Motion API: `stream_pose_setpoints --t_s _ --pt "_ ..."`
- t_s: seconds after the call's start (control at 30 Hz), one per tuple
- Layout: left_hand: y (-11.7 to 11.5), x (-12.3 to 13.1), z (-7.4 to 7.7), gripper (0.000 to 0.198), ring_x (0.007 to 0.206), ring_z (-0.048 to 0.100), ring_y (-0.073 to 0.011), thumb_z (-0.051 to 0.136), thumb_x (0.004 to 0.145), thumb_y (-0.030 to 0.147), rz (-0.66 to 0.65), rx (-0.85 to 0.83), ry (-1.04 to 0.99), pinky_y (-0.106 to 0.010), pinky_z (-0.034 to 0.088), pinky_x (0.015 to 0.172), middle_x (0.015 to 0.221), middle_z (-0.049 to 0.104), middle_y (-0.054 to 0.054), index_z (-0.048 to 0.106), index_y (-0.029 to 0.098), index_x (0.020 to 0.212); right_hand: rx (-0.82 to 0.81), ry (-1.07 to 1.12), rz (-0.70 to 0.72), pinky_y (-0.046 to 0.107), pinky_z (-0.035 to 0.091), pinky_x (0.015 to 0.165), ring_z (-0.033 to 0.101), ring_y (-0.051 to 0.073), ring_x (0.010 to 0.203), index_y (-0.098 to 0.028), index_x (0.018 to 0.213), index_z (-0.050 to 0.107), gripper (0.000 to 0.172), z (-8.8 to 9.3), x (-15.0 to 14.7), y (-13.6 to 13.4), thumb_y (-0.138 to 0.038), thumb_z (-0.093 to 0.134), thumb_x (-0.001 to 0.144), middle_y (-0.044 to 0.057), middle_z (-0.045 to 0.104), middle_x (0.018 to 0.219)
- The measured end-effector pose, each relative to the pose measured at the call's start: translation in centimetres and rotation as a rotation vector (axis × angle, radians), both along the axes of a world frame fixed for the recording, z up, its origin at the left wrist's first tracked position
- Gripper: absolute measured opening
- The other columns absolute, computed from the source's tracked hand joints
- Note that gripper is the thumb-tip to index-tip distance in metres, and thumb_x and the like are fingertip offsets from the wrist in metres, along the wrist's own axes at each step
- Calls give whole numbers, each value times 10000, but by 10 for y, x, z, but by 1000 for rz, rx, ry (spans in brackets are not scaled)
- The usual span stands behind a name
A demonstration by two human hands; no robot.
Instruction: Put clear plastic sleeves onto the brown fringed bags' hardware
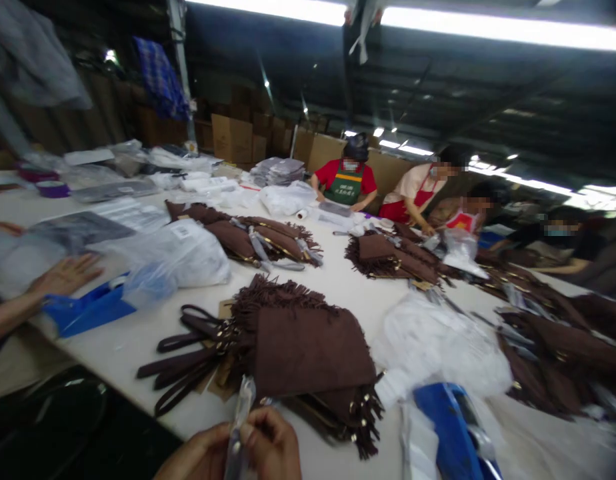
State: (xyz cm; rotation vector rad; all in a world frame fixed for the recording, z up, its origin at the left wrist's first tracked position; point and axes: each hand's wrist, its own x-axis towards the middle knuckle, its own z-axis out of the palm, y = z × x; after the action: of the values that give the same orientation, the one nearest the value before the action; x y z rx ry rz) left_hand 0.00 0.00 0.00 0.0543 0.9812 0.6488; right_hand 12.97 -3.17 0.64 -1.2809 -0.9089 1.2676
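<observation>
Low in the head view, my left hand [201,453] and my right hand [271,443] pinch a narrow grey strip in clear plastic [235,448] between their fingertips. Its upper end points away from me, at the near edge of a stack of dark brown fringed bags [308,350]. Several brown wrist straps [188,367] with small metal fittings fan out from the stack's left side. Brown tags show partly beneath these straps. What exactly the plastic covers is too blurred to make out.
A blue tape dispenser [455,430] stands at right beside a heap of white plastic bags [438,340]. At left, a co-worker's hand [68,273] reaches over another blue dispenser [91,310]. More brown bag piles [398,257] lie across the white table [333,280]; several people work beyond.
</observation>
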Motion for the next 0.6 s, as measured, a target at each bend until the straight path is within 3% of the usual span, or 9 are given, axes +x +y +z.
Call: stream_pose_setpoints --t_s 0.1,0.2,0.33,0.6 --pt "-1 -6 -17 179 646 660 -239 682 697 118 -70 44 -219 -331 521 648 688 676 -98 647 63 863 -81 36 27 219 354 534 435 109 554 -170 705 654 196 2 1 -1 -366 668 709 -32 529 601" --pt "0 -13 -19 181 630 651 -191 694 700 119 -58 77 -218 -286 503 649 695 676 -72 646 85 872 -132 7 60 214 338 522 408 102 554 -169 758 663 210 5 3 1 -377 663 732 -26 555 638" --pt "-2 -16 -5 222 636 639 -179 739 682 145 -56 155 -62 -299 499 641 743 676 -52 647 133 884 -170 -5 47 206 332 504 391 90 530 -166 761 655 228 10 2 -1 -391 680 733 -34 545 623" --pt "-5 -12 19 151 648 607 -175 729 665 207 -89 351 123 -281 465 639 739 663 -85 674 97 753 -187 14 0 196 321 482 439 92 522 -160 833 634 252 4 -1 1 -367 713 713 -28 579 624"
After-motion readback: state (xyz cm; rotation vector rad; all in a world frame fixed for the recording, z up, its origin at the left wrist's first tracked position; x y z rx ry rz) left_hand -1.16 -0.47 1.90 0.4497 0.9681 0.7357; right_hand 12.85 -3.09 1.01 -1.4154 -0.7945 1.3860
